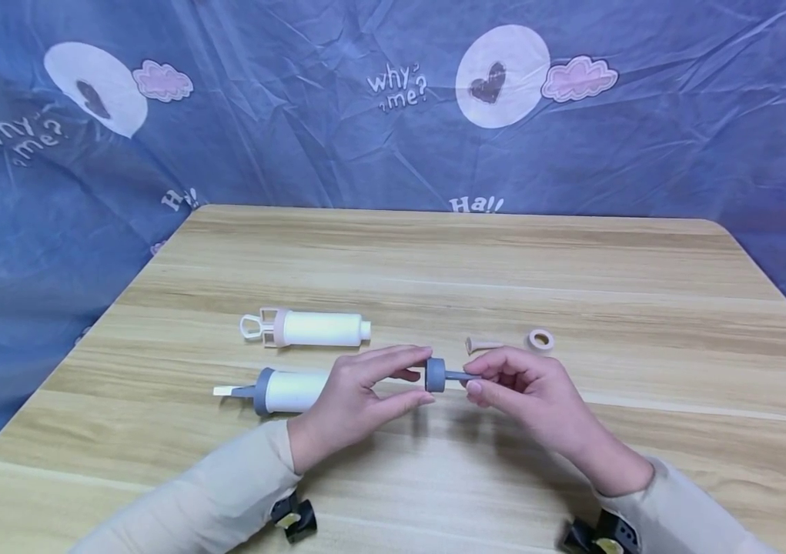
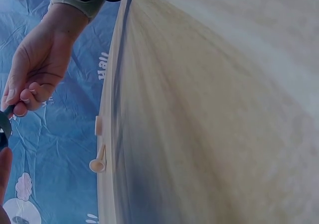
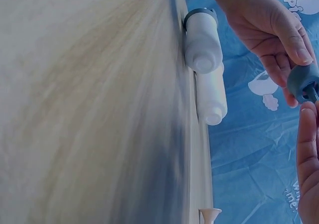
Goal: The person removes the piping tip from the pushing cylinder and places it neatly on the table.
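Note:
Above the middle of the table, a blue-grey cap (image 1: 435, 375) with a thin stem lies sideways between the two hands. My left hand (image 1: 368, 381) pinches the cap's rim, thumb below and fingers above. My right hand (image 1: 520, 385) pinches the stem between thumb and fingers. In the right wrist view, the round cap (image 3: 303, 80) shows with the left hand (image 3: 271, 32) on it. Behind the left hand lies a white cylinder (image 1: 292, 391) with a blue-grey collar and handle, its right end hidden in the head view.
A second white cylinder (image 1: 323, 328) with a pale pink collar and looped handle lies farther back. Beyond the right hand are a small pale pink funnel-shaped piece (image 1: 481, 345) and a pale ring (image 1: 540, 340). A blue printed cloth (image 1: 337, 138) hangs behind the wooden table (image 1: 434, 261).

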Demonstrator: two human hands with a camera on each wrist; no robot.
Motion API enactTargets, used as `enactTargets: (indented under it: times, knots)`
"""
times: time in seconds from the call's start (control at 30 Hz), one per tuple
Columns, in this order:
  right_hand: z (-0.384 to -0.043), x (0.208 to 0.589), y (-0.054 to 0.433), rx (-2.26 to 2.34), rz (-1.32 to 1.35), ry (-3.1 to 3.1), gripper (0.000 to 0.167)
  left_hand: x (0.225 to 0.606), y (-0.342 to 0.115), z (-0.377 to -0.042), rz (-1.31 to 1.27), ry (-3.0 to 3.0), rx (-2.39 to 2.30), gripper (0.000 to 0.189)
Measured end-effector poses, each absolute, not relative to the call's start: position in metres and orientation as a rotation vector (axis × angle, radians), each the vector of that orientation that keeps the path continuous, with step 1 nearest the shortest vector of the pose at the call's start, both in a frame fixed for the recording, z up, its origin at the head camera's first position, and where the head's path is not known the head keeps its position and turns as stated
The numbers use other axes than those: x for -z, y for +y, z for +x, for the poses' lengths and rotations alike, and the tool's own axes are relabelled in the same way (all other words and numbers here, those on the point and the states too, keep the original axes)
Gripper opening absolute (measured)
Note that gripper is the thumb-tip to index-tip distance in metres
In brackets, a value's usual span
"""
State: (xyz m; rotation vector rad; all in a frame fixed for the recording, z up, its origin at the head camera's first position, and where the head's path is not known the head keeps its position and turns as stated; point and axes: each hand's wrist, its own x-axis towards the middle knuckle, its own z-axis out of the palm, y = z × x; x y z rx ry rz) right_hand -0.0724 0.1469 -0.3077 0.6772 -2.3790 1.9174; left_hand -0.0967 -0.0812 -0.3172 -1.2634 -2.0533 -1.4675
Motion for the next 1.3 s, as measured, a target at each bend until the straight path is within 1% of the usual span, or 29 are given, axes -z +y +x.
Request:
enactTargets:
  times: [0.23, 0.63, 1.03, 1.3]
  knots:
    - [-0.0728, 0.3078, 0.1460, -1.996, 0.753, -2.312, 0.012, 0.3175, -0.0804, -0.0971, -1.290, -2.038, 1.445, 0.044]
    - [-0.0704, 0.3064, 0.1416, -2.037, 0.746, -2.294, 0.008, 0.3168, -0.0785, -0.0969, -1.313, -2.037, 1.420, 0.044]
    - [-0.0691, 0.3062, 0.1394, -2.004, 0.603, -2.314, 0.010, 0.3150, -0.0757, -0.0947, -1.307, -2.059, 1.410, 0.043]
    - [-0.0697, 0.3069, 0.1378, -2.029, 0.593, -2.288, 0.013, 0.3145, -0.0739, -0.0939, -1.288, -2.089, 1.440, 0.044]
